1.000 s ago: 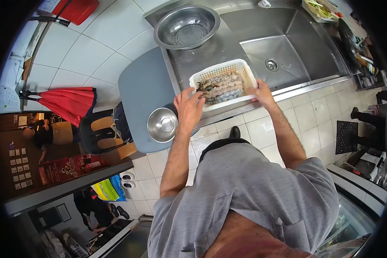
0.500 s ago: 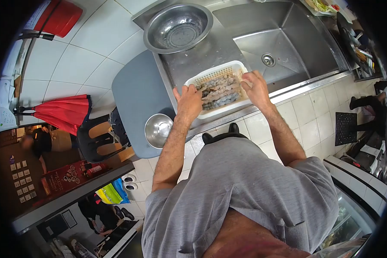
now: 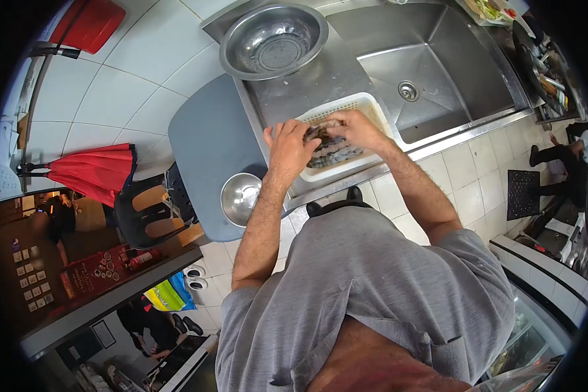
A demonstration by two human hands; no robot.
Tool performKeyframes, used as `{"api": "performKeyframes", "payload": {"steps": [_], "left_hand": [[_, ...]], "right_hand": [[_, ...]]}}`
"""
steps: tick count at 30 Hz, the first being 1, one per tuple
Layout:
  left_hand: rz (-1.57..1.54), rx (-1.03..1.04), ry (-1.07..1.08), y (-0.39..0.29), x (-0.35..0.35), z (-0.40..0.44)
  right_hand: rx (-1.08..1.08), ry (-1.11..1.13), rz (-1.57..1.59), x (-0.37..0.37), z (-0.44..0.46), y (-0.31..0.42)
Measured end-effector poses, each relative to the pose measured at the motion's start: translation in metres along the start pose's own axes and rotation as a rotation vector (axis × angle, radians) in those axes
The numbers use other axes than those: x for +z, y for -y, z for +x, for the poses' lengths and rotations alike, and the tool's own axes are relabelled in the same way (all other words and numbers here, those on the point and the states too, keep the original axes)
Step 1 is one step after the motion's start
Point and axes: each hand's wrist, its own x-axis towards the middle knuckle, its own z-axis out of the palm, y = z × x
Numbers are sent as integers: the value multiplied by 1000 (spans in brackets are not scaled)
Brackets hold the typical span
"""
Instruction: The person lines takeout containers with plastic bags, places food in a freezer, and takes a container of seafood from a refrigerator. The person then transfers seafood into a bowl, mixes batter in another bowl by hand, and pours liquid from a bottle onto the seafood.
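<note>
A white perforated basket sits on the steel counter, at its front edge. Rows of greyish shrimp lie inside it. My left hand is over the basket's left end, its fingers bent at the shrimp; what its fingertips hold is hidden. My right hand reaches over the middle of the basket, fingers curled down onto the shrimp, their tips too small to make out. A small steel bowl stands on the grey table to the left.
Behind the basket is a large steel basin. The sink lies to the right. A grey table adjoins the counter on the left, with a black chair beside it. People are visible at the far left, lower left and right edge.
My right hand has left the basket's right rim and moved left over the shrimp. My left hand stays near the left end. The view has shifted slightly.
</note>
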Motion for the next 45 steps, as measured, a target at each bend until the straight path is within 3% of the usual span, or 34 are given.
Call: {"api": "performKeyframes", "payload": {"steps": [1, 3, 6, 9, 12, 15, 24, 28, 30, 33, 36, 38, 41, 45], "left_hand": [[-3, -1, 2, 2, 1, -3], [129, -15, 263, 5, 2, -10], [286, 31, 277, 8, 16, -15], [221, 86, 225, 8, 17, -11], [125, 96, 402, 25, 7, 19], [143, 80, 439, 32, 11, 24], [153, -16, 604, 53, 14, 62], [60, -58, 517, 49, 8, 65], [-45, -15, 368, 47, 2, 69], [21, 16, 511, 43, -12, 72], [131, -17, 325, 61, 1, 65], [188, 3, 330, 68, 9, 62], [277, 17, 339, 59, 9, 62], [326, 30, 312, 62, 17, 59]], "right_hand": [[73, -31, 50, -8, -5, 9], [72, -66, 33, -22, -3, 5], [109, -109, 136, -28, -2, -1], [120, -69, -12, -24, 0, 4], [-46, -70, 95, -16, 36, 4], [-199, -173, -184, -20, 40, 6], [83, -131, -124, -38, 43, -6], [20, -73, -113, -28, 46, -2], [4, -23, -112, -20, 52, -7], [-45, -105, -92, -9, 65, -18], [-75, -128, -311, 1, 78, -17], [-226, -82, -615, 11, 83, -12], [-123, -2, -844, 22, 86, -1], [-114, -47, -798, 20, 90, -6]]}}
